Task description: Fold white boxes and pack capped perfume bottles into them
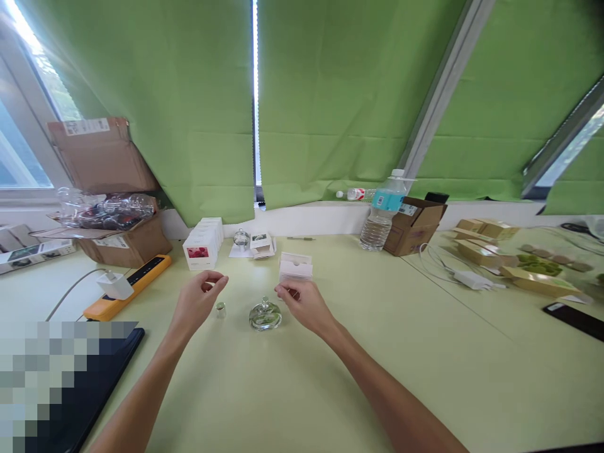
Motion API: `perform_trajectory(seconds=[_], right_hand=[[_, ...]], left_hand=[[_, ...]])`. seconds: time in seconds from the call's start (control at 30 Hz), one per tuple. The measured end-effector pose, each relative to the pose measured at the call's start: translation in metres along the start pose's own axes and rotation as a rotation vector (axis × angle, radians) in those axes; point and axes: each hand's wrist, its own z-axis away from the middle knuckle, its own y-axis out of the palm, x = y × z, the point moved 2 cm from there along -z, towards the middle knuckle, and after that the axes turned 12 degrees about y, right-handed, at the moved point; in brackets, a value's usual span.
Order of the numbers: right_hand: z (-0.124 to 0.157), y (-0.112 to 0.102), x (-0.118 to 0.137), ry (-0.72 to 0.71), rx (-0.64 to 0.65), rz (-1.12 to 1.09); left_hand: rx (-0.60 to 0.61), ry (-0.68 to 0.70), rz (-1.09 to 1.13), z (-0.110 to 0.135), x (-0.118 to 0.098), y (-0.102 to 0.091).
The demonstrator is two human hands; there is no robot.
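My left hand [197,301] is closed, thumb and index finger pressed near each other; anything between them is too small to make out. Just right of it a small clear cap [221,309] stands on the table. My right hand [306,306] is closed in a pinch, and what its fingertips hold, if anything, cannot be made out. Directly behind that hand is a white box [296,264] with its notched flap raised; the hand partly covers it. Between and slightly nearer than the hands, a round glass perfume bottle [265,316] stands upright, its nozzle bare.
At the back stand a row of white boxes [204,244], another glass bottle [241,238], an opened small box [262,245] and a pen [301,238]. A water bottle [379,217] is at back right. An orange power strip [129,289] and a laptop [89,384] lie left.
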Motion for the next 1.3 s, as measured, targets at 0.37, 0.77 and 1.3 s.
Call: perform_trajectory(seconds=[0.37,0.77,1.3], right_hand=[[0.001,-0.001,-0.001,-0.035,0.002,0.158],[0.001,0.001,-0.001,-0.088,0.015,0.241],[0.000,0.001,-0.003,-0.091,0.006,0.257]], left_hand=[[0.365,0.105,-0.261,0.004,0.020,-0.016],[0.418,0.126,-0.271,0.008,0.015,-0.009],[0.381,0.116,-0.156,0.008,0.005,-0.008]])
